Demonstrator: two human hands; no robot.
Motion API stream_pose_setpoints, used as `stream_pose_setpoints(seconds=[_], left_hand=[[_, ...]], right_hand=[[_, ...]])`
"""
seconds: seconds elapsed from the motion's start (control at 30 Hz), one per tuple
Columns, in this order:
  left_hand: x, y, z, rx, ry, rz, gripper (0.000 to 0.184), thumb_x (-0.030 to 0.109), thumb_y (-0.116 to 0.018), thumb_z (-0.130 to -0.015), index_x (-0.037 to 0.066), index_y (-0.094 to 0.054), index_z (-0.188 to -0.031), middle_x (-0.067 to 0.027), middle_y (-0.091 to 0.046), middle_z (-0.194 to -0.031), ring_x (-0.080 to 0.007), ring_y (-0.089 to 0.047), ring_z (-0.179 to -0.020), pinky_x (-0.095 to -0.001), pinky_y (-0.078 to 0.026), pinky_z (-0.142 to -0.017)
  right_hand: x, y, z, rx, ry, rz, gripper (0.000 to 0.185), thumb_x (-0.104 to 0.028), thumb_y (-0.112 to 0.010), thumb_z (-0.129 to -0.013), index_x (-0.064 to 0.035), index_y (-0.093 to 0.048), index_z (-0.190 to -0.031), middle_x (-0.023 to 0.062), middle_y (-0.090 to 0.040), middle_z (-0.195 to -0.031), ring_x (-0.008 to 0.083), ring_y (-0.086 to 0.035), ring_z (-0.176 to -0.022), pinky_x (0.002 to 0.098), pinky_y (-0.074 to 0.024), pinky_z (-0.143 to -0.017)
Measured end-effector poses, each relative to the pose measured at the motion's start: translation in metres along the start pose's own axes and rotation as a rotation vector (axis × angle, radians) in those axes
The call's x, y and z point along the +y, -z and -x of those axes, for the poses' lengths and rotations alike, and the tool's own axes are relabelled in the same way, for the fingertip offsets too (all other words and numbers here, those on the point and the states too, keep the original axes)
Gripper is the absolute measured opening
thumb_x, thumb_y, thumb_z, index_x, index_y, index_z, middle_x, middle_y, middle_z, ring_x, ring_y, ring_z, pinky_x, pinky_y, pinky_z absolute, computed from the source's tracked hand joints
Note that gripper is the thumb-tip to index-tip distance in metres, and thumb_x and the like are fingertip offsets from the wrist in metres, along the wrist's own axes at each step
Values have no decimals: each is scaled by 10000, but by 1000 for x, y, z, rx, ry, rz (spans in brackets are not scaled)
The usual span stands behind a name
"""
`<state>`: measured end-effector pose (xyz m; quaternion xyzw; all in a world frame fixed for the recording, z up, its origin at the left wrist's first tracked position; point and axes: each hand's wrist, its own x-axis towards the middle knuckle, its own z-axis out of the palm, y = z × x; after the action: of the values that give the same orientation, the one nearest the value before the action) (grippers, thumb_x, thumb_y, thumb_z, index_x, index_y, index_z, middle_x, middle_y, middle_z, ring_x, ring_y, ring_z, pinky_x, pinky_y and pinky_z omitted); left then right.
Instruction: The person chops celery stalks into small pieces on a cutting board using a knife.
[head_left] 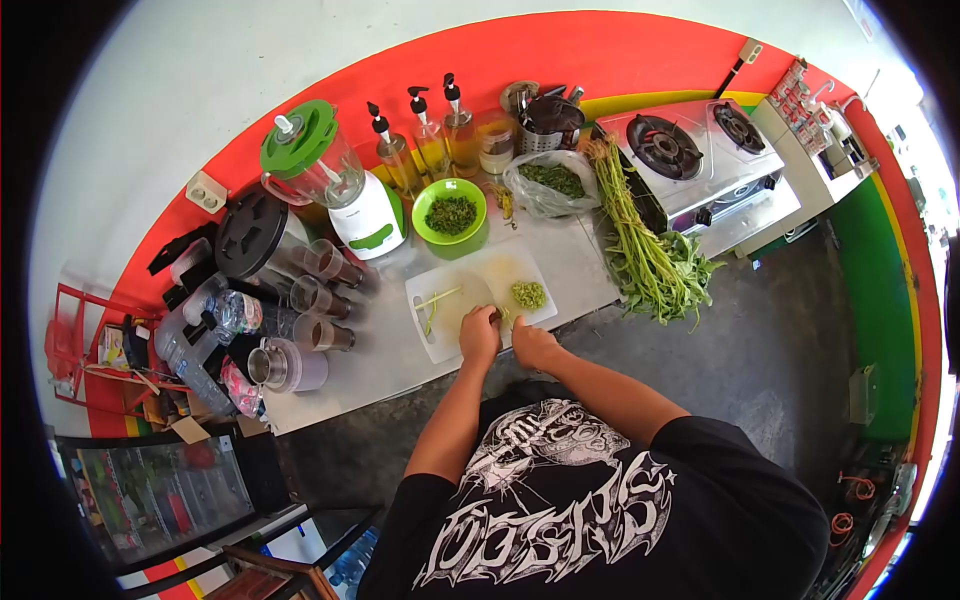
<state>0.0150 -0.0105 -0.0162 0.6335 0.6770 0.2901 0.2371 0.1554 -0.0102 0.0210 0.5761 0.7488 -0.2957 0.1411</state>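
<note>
A white cutting board (440,345) lies on the counter in front of me. My left hand (481,335) is closed over its near middle, fingers pinched around green stems (503,313) whose ends show beside the fingertips. Just to the right, my right hand (536,346) is curled closed at the board's near edge; what it grips is hidden, and no blade can be made out clearly. A small heap of chopped green stems (528,294) rests on the board's right side. A few longer cut stems (437,297) lie on its left.
Behind the board stand a green bowl of chopped greens (450,215), a blender (365,215) and three pump bottles (430,140). A plastic bag of greens (550,180) and a long leafy bunch (640,230) sit right, beside a gas stove (690,150). Cups (320,298) stand left.
</note>
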Motion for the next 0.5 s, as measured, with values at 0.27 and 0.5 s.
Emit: stream_pose_setpoints(seconds=[0.27, 0.5], left_hand=[[11, 4, 7, 7, -44, -78, 116, 84, -638, -834, 105, -699, -930, -96, -640, -925, -352, -605, -925, -461, -510, -774], [2, 0, 10, 92, -139, -53, 148, 81, -618, -842, 77, -728, -941, -111, -642, -917, -345, -601, -945, -452, -509, -792]], right_hand=[[-1, 1, -1, -5, 2, -31, 367, -98, -630, -878, 19, -426, -1159, 272, -696, -1044, 392, -706, -998, 469, -572, -841], [-4, 1, -4, 16, 23, -15, 358, -102, -625, -881, 15, -423, -1153, 275, -689, -1072, 403, -699, -1014, 466, -571, -848]])
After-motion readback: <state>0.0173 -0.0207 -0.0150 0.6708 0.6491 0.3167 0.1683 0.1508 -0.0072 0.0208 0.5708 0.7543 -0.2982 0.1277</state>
